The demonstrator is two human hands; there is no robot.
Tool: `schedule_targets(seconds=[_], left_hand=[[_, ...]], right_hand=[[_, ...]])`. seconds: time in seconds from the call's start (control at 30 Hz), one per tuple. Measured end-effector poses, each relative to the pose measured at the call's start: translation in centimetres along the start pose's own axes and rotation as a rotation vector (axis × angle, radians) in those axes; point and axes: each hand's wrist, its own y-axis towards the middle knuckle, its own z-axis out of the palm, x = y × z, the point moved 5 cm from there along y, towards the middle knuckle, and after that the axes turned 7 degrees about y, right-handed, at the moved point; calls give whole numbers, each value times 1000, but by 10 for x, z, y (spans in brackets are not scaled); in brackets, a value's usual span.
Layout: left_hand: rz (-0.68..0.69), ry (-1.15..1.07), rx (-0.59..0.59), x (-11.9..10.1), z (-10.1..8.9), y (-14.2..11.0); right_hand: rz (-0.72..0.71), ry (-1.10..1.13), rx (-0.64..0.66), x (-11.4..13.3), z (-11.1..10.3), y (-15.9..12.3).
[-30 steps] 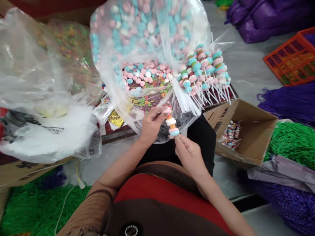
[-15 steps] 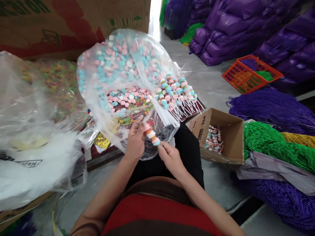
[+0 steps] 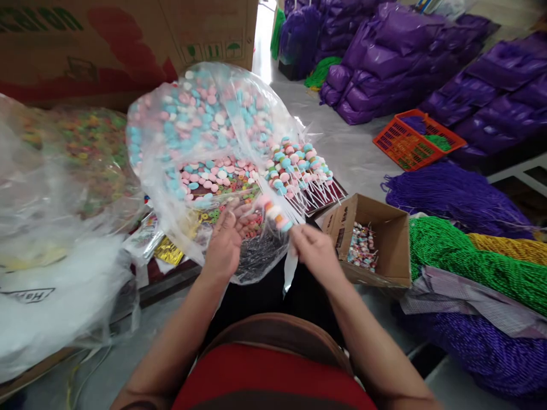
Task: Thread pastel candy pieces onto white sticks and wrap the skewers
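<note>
My right hand (image 3: 314,250) is closed around the lower end of a candy skewer (image 3: 277,216), threaded with pink, white, orange and blue pieces and blurred by motion. My left hand (image 3: 226,239) is apart from it, fingers spread and holding nothing I can see. Beyond the hands lie loose pink, blue and white candies (image 3: 213,173) and small coloured candy rings (image 3: 213,215). Finished-looking candy skewers (image 3: 299,162) are piled to the right, their white sticks pointing toward me. A clear plastic bag (image 3: 256,273) drapes over my lap.
A large bag of candies (image 3: 196,114) stands behind the loose ones, with a big carton (image 3: 128,45) at its back. On the right are a cardboard box (image 3: 391,245) with small skewers inside, an orange basket (image 3: 401,142), and green bundles (image 3: 465,250). Plastic bags (image 3: 51,307) crowd the left.
My right hand has moved right and slightly up with the candy skewer. My left hand has let go of its upper end and spread its fingers. The view has shifted slightly.
</note>
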Motion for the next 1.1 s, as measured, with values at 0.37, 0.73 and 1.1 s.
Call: schedule_targets(seconds=[0.37,0.73,1.1], left_hand=[[91,165,-82,-4,-35,-7],[40,140,-82,9,-38,-7],[1,116,-86,10,-46,-8]], right_hand=[[-33,-1044,-337,43,-60,166],[-57,-1190,145,5,45,78],[62,-1191,-9,-21,59,90]])
